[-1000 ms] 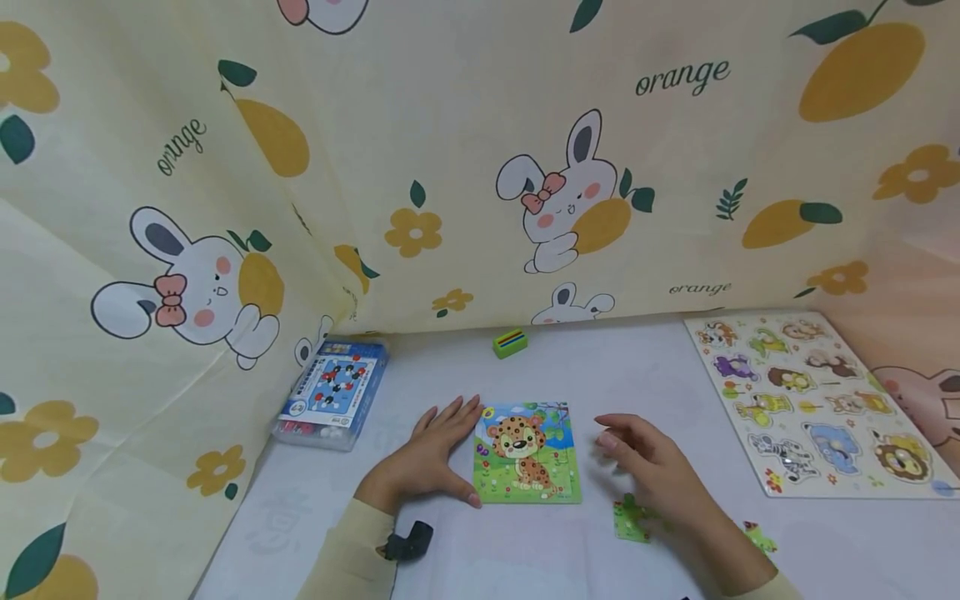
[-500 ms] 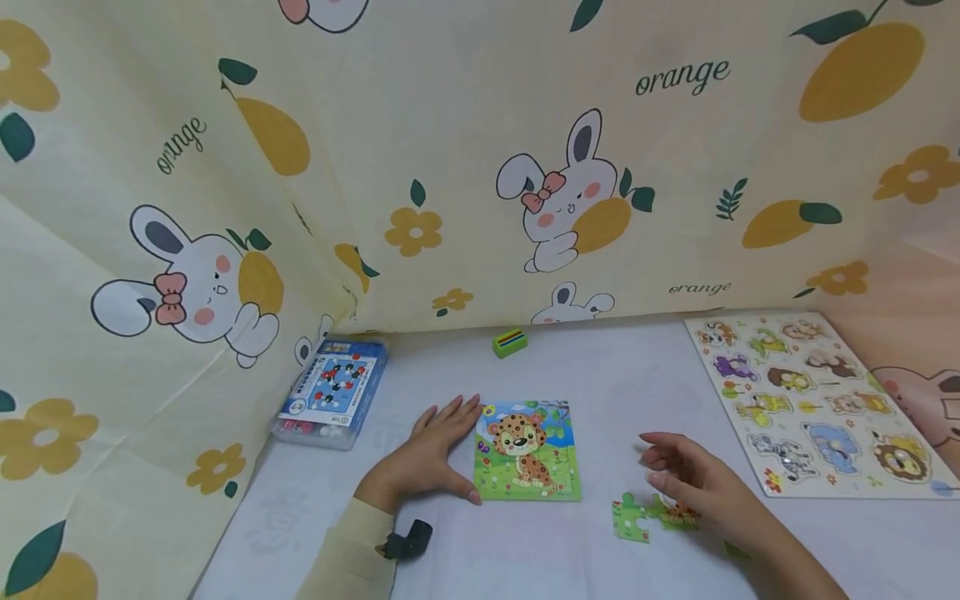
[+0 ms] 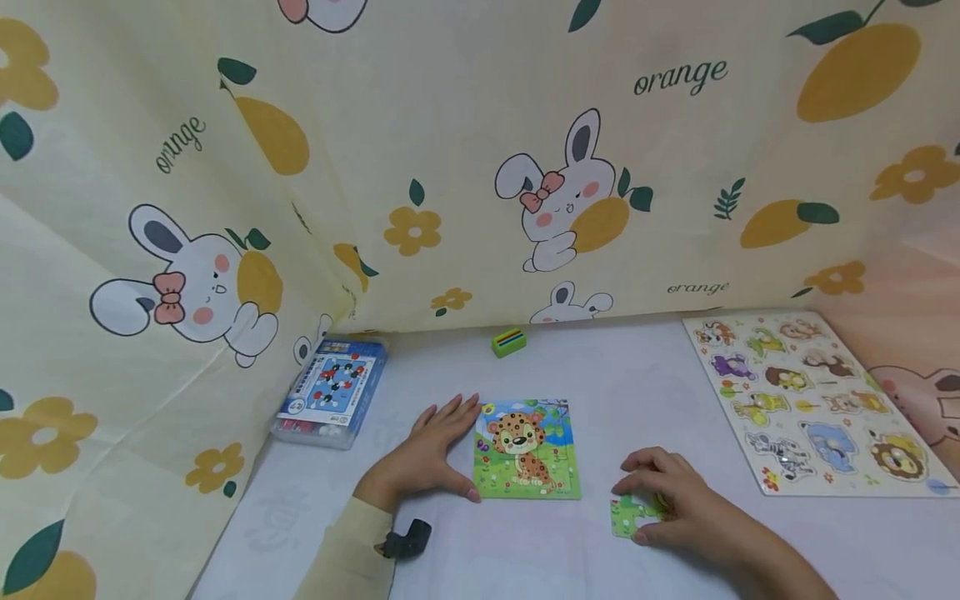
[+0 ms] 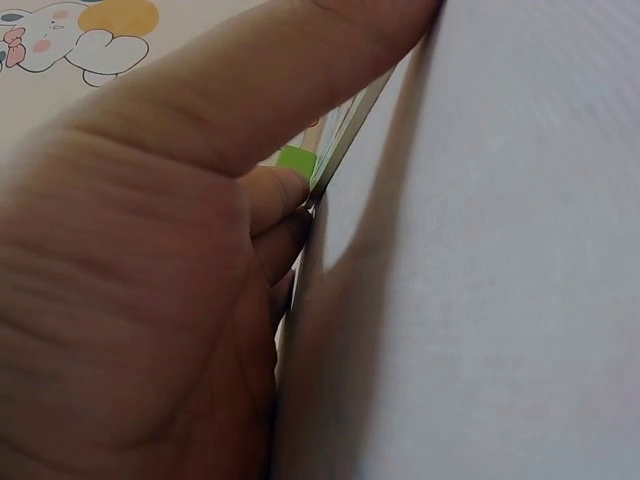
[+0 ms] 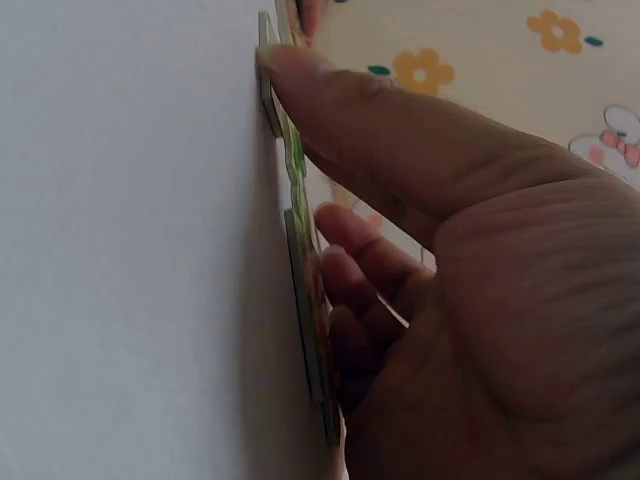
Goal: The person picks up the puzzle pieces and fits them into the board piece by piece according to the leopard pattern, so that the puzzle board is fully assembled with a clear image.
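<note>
A small square jigsaw puzzle [image 3: 525,467] with a leopard picture lies in the middle of the white table. My left hand [image 3: 423,457] is spread along its left side, fingertips and thumb at the edge, fingers mostly straight. To the right of the puzzle, my right hand [image 3: 686,504] pinches a loose green puzzle piece [image 3: 622,518], thumb at its near edge and index finger at its far edge. The right wrist view shows the thumb tip on that piece and more puzzle pieces [image 5: 305,310] lying flat under the fingers; from the head they are mostly covered by the hand.
Behind the puzzle stands a small green block [image 3: 509,342] with coloured stripes. A blue boxed molecule set [image 3: 333,396] sits at the left, and a large animal puzzle board [image 3: 813,408] at the right. A printed curtain [image 3: 450,167] closes off the back.
My right hand first drew back to the right, uncovering loose pieces, then came down over them and pinched the green one. The left hand and leopard puzzle stay in place.
</note>
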`<state>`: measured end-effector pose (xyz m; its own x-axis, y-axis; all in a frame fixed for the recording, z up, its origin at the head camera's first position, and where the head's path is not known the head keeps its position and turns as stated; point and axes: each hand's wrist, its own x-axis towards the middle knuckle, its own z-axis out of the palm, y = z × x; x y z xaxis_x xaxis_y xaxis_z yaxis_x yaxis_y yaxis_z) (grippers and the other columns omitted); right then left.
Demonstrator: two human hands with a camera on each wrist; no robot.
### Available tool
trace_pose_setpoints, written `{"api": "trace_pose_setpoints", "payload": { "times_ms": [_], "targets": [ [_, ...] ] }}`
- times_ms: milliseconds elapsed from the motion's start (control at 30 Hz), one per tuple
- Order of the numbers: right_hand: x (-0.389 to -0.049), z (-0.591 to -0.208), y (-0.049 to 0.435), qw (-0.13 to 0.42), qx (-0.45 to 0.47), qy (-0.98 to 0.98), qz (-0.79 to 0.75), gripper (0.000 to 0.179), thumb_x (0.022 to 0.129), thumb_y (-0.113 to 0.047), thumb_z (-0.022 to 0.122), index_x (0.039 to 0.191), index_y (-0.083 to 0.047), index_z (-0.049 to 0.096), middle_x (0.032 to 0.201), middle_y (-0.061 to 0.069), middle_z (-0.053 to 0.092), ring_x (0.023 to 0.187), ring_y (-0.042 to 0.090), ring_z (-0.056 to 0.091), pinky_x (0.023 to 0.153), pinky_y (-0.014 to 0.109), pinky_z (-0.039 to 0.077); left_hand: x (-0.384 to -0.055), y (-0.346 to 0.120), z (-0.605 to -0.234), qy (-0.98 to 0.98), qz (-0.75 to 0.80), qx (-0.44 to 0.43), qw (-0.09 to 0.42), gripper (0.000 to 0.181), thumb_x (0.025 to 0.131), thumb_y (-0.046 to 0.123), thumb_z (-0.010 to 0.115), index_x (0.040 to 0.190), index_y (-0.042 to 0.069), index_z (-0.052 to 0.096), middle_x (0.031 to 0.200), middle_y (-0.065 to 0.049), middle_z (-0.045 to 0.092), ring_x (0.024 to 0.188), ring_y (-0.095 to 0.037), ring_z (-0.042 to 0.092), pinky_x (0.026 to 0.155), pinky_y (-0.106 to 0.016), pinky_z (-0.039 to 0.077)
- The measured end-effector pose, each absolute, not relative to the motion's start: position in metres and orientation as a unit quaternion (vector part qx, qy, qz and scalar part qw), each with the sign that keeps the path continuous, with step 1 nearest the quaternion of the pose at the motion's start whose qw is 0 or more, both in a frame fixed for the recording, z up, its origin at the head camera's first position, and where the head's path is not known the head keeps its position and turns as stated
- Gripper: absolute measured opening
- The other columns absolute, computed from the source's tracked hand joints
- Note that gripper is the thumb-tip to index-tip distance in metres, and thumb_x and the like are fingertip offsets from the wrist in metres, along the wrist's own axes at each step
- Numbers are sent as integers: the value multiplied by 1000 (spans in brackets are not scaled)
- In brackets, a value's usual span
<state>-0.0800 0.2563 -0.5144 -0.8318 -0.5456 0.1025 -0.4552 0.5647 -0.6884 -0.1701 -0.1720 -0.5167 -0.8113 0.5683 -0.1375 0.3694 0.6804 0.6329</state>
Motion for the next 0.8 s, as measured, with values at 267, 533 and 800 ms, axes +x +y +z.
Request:
{"api": "trace_pose_setpoints", "payload": {
  "times_ms": [267,533,800],
  "targets": [
    [-79,-507,248,125,-250,880,-383,28,89,-36,89,113,-38,74,138,-2,55,126,28,42,102,37,44,-170,-172,-515,902,304,259,162,137,67,57,101,174,16,28,180,10,13,166,-18,-1,130,-50,-9],
    [-78,-504,243,124,-226,890,-376,46,90,-32,89,133,-25,73,130,-9,58,121,21,48,101,31,49,-169,-171,-514,903,302,257,164,136,67,56,102,174,16,28,180,11,13,166,-18,-1,130,-50,-9],
    [-77,-501,241,140,-182,897,-378,48,87,-32,92,129,-22,71,131,-8,57,123,25,47,104,37,49,-169,-171,-515,904,300,256,163,136,67,57,102,174,16,28,180,11,12,165,-17,-1,130,-50,-9]
  ]
}}
